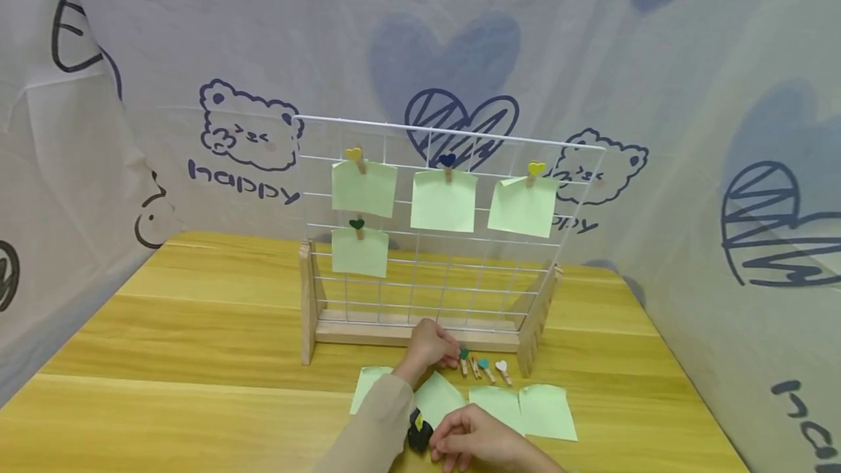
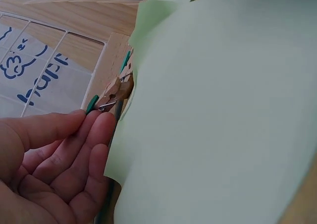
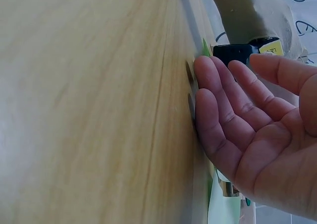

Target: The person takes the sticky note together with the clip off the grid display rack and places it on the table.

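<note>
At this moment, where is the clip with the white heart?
In the head view, the white-heart clip lies on the table, just right of the teal-heart clip, between the rack and the loose notes.

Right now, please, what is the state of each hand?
Left hand: closed, its fingertips pinching a clothespin with a green top.
Right hand: open, fingers loosely curled, holding nothing.
</note>
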Demonstrator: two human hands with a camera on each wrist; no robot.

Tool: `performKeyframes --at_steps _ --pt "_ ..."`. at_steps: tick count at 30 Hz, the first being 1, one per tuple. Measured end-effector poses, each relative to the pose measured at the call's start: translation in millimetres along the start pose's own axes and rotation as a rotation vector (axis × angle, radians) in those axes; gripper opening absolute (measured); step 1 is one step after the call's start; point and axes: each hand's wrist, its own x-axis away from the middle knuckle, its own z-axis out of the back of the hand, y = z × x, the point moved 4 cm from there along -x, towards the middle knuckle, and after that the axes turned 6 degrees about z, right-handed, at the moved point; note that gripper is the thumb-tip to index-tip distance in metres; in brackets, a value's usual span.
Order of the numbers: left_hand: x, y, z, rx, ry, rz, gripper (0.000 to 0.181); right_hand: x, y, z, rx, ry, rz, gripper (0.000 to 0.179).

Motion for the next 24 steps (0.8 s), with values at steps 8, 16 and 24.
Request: performKeyframes --at_steps 8,16,24 --pt "-0.6 -1.3 -0.7 -0.014 -0.007 0.019 0.005 -0.9 0.1 -1.7 -0.008 0.001 -0.028 0.029" --pt "0.5 -0.4 -0.4 -0.029 -0.015 0.029 0.004 -1.2 -0.9 -3.0 -0.009 -0.01 -0.02 0.03" --pt "3.2 2.7 3.2 -0.044 -0.029 0.009 0.004 -0.1 -0.7 -2.4 -0.016 -0.024 -0.012 0.031"
